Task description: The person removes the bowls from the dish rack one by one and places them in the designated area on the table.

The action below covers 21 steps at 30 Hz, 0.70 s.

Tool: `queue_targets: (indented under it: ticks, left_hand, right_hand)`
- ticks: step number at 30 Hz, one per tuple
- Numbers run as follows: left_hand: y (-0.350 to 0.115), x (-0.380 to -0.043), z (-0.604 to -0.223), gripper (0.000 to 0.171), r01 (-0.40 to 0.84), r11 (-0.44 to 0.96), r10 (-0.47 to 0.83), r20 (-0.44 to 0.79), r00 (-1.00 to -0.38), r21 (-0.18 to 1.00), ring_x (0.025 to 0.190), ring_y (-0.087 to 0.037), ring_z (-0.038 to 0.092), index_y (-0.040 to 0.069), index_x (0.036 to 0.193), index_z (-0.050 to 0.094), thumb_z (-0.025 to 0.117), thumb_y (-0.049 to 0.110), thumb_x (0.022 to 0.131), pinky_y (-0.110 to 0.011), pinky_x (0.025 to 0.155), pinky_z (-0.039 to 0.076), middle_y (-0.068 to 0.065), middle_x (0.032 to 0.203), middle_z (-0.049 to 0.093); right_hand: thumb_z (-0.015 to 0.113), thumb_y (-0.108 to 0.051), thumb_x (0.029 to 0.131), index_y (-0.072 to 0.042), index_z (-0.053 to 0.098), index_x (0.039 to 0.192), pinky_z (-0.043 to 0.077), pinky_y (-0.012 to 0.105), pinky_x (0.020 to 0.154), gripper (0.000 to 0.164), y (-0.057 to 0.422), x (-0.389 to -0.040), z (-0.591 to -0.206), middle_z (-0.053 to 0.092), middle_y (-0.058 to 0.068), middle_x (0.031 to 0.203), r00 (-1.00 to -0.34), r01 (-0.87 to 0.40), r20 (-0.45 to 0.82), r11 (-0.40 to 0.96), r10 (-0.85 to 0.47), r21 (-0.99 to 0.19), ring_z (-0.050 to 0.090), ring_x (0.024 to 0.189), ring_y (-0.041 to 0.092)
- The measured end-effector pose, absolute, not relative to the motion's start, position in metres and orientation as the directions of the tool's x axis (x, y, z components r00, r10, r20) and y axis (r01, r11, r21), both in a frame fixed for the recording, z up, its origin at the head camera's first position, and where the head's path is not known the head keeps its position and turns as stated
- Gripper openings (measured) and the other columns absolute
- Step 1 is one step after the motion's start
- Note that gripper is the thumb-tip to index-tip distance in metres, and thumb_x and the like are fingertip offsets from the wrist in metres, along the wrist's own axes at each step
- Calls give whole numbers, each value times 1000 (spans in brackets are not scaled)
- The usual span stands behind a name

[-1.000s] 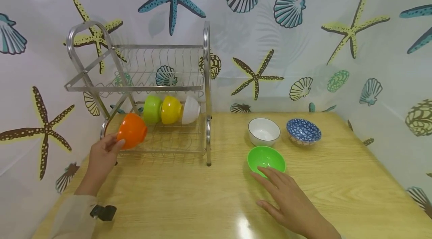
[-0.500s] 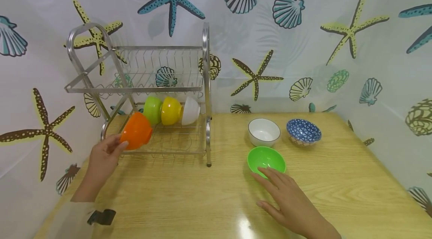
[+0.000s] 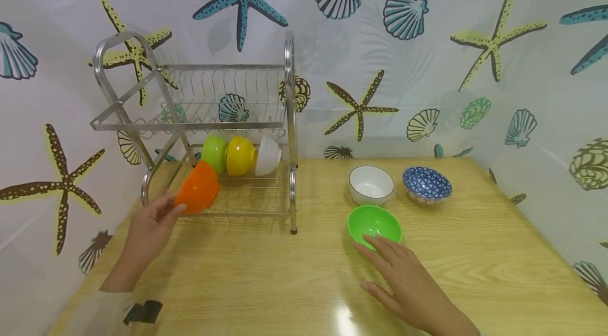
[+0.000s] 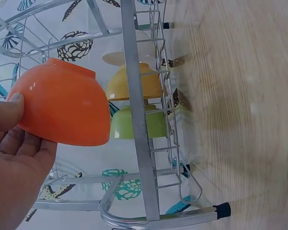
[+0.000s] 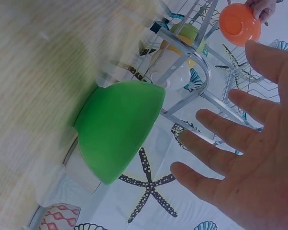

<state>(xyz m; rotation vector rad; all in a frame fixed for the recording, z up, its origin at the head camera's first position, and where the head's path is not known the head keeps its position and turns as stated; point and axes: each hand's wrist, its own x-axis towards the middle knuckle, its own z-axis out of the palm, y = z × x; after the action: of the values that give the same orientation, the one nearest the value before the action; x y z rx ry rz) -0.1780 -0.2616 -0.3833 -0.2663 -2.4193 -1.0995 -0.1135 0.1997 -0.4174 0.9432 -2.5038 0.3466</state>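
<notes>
My left hand [image 3: 151, 228] pinches an orange bowl [image 3: 198, 188] by its rim, thumb on one side and fingers on the other. The bowl is tilted on its side, its foot turned to the right, at the front left of the rack's lower tier. In the left wrist view the orange bowl [image 4: 67, 103] stands out in front of the rack's bars. My right hand [image 3: 404, 283] has its fingers spread and holds nothing. It hovers at the near edge of a bright green bowl [image 3: 374, 224], which sits upright on the table; the fingertips overlap that bowl in the head view.
A two-tier metal dish rack [image 3: 190, 125] stands at the left. On its lower tier a lime green bowl [image 3: 215, 153], a yellow bowl [image 3: 240, 155] and a white bowl [image 3: 268, 156] lie sideways in a row. Behind the bright green bowl stand a dark-rimmed white bowl [image 3: 371, 186] and a blue patterned bowl [image 3: 427, 185].
My left hand has moved a little to the right with the orange bowl, which has tipped further over and now overlaps the lime green one. The right hand stays in place.
</notes>
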Motion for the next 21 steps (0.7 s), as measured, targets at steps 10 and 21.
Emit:
queue_targets:
  ticks: [10, 21]
  left_hand:
    - [-248, -172, -385, 20, 484, 620, 45, 588, -808, 617, 89, 18, 52, -9, 107, 65, 65, -3, 88, -1, 76, 44, -23, 98, 69]
    - [-232, -160, -386, 23, 534, 651, 141, 606, -783, 539, 94, 5, 60, -1, 107, 68, 69, -1, 85, 0, 87, 38, -13, 103, 71]
  right_hand:
    - [73, -34, 84, -22, 41, 146, 44, 52, 96, 71, 199, -115, -418, 48, 8, 140, -678, -664, 477, 744, -559, -71, 48, 125, 30]
    - [75, -31, 81, -20, 42, 145, 44, 53, 96, 73, 197, -116, -419, 49, 8, 139, -666, -673, 490, 736, -563, -69, 49, 124, 30]
